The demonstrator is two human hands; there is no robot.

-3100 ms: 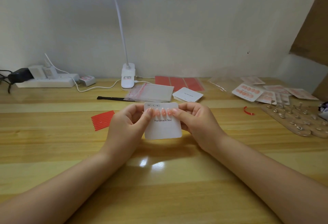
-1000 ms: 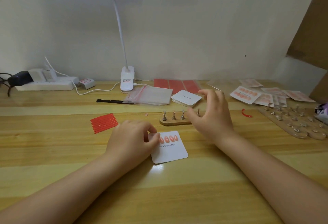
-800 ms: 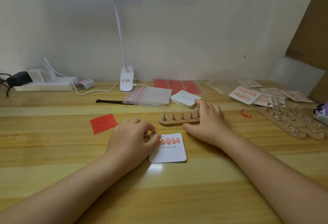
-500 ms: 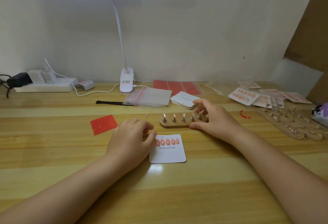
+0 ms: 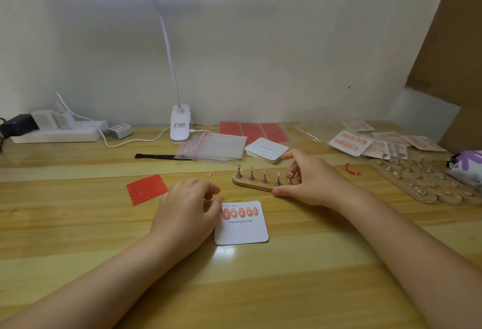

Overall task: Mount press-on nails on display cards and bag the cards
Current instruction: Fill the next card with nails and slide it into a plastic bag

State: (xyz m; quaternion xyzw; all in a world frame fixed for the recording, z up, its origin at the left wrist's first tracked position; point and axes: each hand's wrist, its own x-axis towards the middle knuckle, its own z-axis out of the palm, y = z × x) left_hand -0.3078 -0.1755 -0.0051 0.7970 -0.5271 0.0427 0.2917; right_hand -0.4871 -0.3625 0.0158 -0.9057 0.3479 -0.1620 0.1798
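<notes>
Lying flat on the wooden surface [image 5: 78, 224], a white card [image 5: 241, 227] printed "Handmade Nail" carries a row of five pink nails [image 5: 240, 212] along its top edge. The left hand [image 5: 186, 211] rests palm down beside it, fingers loosely curled and holding nothing, its thumb tip touching the card's upper left corner.

Just behind the card sits a small wooden stand [image 5: 257, 184] with five metal pegs in a row — the right hand [image 5: 310, 178] is at its right end, thumb against the near edge and fingertips closed around the rightmost peg. Whether that peg carries a nail is hidden by the fingers.

One loose nail [image 5: 209, 174] lies on the surface between the stand and a fan of red strips [image 5: 147, 189] to the left. Farther back are a stack of clear zip bags [image 5: 216, 147], a pile of blank cards [image 5: 267, 149], red sheets [image 5: 254, 131] and a black brush [image 5: 156, 156]. A clip lamp [image 5: 180, 128] stands at the wall, with a power strip [image 5: 57, 134] to its left.

On the right lie finished cards [image 5: 349, 143] in an overlapping spread, a red curl of tape [image 5: 352, 169] and a larger peg board [image 5: 422, 182].
</notes>
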